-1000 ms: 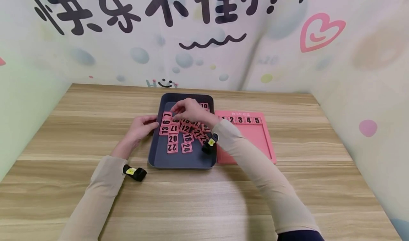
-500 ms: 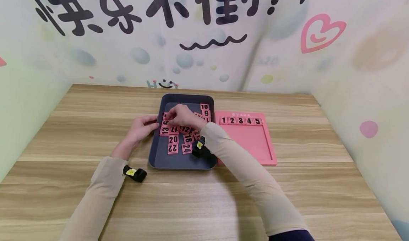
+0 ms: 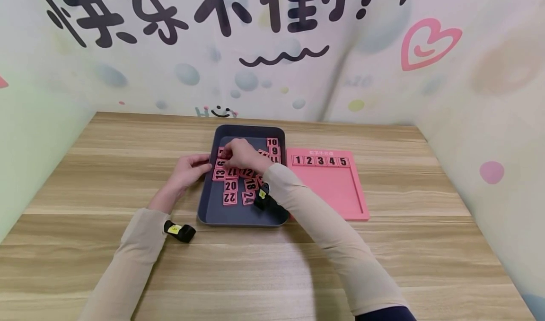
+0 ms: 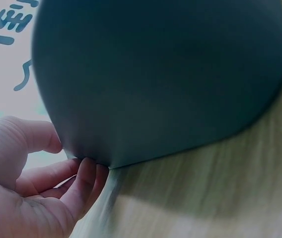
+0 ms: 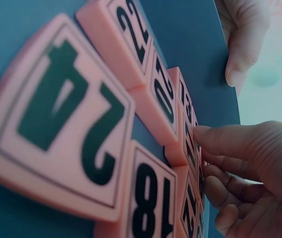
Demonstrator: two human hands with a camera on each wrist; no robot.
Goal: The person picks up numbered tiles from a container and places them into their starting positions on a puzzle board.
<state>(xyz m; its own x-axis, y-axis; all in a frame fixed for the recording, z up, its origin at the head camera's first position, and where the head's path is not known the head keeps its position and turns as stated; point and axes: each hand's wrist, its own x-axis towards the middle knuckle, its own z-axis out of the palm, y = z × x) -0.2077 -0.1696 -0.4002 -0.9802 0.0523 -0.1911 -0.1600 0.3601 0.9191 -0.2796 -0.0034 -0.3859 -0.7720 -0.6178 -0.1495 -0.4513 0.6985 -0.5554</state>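
Note:
A dark blue-grey tray (image 3: pixel 232 215) bears pink number tiles, among them 20 (image 3: pixel 231 185) and 22 (image 3: pixel 230 198). My left hand (image 3: pixel 185 172) holds the tray's left side, its thumb at the rim; in the left wrist view its fingertips (image 4: pixel 86 166) meet the outer wall. Over the tray's upper left, my right hand (image 3: pixel 243 153) reaches down to the 6 tile (image 3: pixel 220 163). Seen from the right wrist, thumb and fingers pinch at that tile, which is mostly hidden behind them. Close to this camera lie the 24 tile (image 5: pixel 64 119) and 18 tile (image 5: pixel 151 198).
A pink puzzle board (image 3: pixel 329 188) stands against the tray's right side, with tiles 1 to 5 (image 3: pixel 320 160) along its top row. Tiles 10 (image 3: pixel 272 142) and 9 (image 3: pixel 274 151) lie in the tray's upper right. A printed wall (image 3: pixel 272 89) borders the wooden table (image 3: pixel 238 273) behind.
My right hand has moved left and down, from above the 8 tile to the 6 tile, and has barely shifted in the last half second. The left hand stays at the tray.

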